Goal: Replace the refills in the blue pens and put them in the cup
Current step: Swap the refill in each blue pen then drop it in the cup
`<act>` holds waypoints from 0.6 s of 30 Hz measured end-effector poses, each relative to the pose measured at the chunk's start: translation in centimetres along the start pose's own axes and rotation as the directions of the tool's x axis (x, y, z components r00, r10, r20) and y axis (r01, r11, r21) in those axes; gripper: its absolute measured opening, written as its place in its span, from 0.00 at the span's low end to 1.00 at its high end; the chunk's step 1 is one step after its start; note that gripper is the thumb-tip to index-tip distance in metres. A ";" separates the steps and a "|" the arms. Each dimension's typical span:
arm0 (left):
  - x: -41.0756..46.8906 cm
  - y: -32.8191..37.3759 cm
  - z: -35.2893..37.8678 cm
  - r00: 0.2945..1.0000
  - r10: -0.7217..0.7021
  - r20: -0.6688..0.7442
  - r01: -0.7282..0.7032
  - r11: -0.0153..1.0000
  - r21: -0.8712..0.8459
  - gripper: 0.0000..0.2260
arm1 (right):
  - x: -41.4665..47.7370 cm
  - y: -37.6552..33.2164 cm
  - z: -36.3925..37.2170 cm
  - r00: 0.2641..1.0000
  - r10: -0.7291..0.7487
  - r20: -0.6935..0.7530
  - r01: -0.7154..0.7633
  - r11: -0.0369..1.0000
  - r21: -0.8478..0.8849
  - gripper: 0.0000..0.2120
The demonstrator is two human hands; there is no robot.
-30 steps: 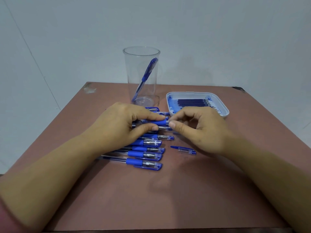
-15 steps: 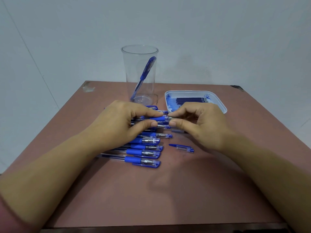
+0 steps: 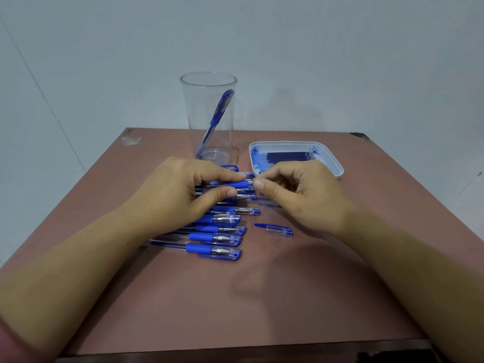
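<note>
My left hand (image 3: 180, 195) grips a blue pen (image 3: 239, 184) by its blue grip, held level over a row of several blue pens (image 3: 217, 237) lying on the table. My right hand (image 3: 303, 195) pinches the tip end of that same pen between thumb and forefinger. A clear plastic cup (image 3: 209, 119) stands behind my hands with one blue pen (image 3: 217, 116) leaning inside. A white tray (image 3: 332, 159) at the right back holds several dark blue refills (image 3: 288, 155). A loose pen cap (image 3: 277, 229) lies on the table below my right hand.
The reddish-brown table (image 3: 262, 297) has bare surface in front of the pens and to the far left and right. A plain white wall stands behind it. The table's back left corner (image 3: 131, 138) is chipped.
Both hands stay on the same pen; my right fingers have shifted slightly at its tip. The view has tilted a little, nothing else moved.
</note>
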State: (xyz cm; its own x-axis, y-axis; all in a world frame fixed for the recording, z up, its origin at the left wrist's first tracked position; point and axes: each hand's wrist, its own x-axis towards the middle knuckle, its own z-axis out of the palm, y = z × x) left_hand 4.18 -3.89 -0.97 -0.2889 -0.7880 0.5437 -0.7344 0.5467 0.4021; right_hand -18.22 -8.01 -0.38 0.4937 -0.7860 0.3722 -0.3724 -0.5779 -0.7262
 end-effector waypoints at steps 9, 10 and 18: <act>0.0 -0.3 -0.6 0.999 -0.037 -0.007 0.037 0.999 0.023 0.11 | 0.0 0.3 -1.3 0.998 -0.054 0.013 0.055 0.995 -0.078 0.14; 0.0 -0.4 -0.7 0.999 -0.049 -0.003 0.049 0.998 0.030 0.11 | 0.0 0.4 -1.7 0.999 -0.038 0.028 0.041 0.992 -0.116 0.14; 0.0 -0.4 -0.9 0.998 -0.062 0.004 0.062 0.997 0.054 0.12 | -0.4 0.1 -2.9 0.902 0.087 0.422 0.119 0.891 -0.438 0.09</act>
State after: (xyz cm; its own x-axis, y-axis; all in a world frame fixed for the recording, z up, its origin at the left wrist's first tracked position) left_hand 5.05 -3.90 -0.48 -0.2452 -0.8216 0.5147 -0.7828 0.4810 0.3949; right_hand -20.69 -8.39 1.05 0.7448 -0.6666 0.0283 -0.6175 -0.7047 -0.3494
